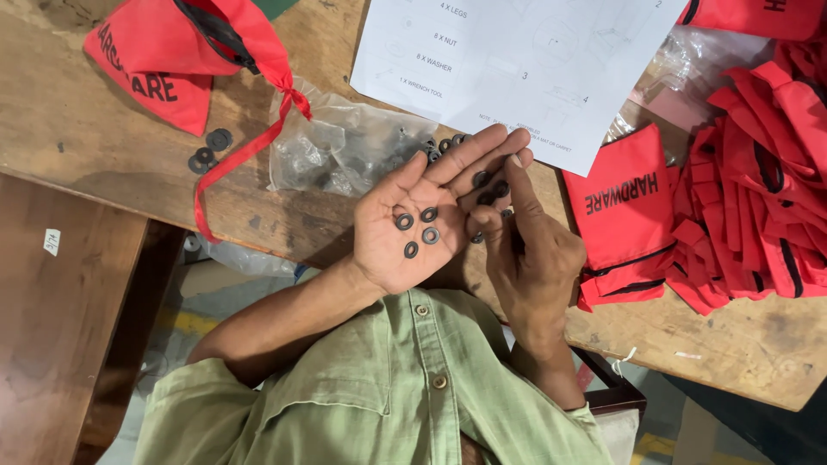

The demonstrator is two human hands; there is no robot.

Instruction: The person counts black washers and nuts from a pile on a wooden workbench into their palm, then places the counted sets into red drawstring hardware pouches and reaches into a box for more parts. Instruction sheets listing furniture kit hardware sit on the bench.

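My left hand (413, 224) lies palm up above the table edge with several small black washers (419, 231) resting in the palm. My right hand (525, 250) is beside it, back toward me, its index finger reaching up against the left fingers. More black washers (491, 189) sit where the two hands meet, and one washer (476, 237) is pinched at my right thumb. A clear plastic bag (345, 146) of dark hardware lies just beyond my left hand.
A wooden table (103, 146) holds a red drawstring pouch (164, 60) with a ribbon, a few loose washers (209, 149), a white printed sheet (517, 60) and a heap of red pouches (741, 189) on the right. A lower brown surface (60, 319) is at left.
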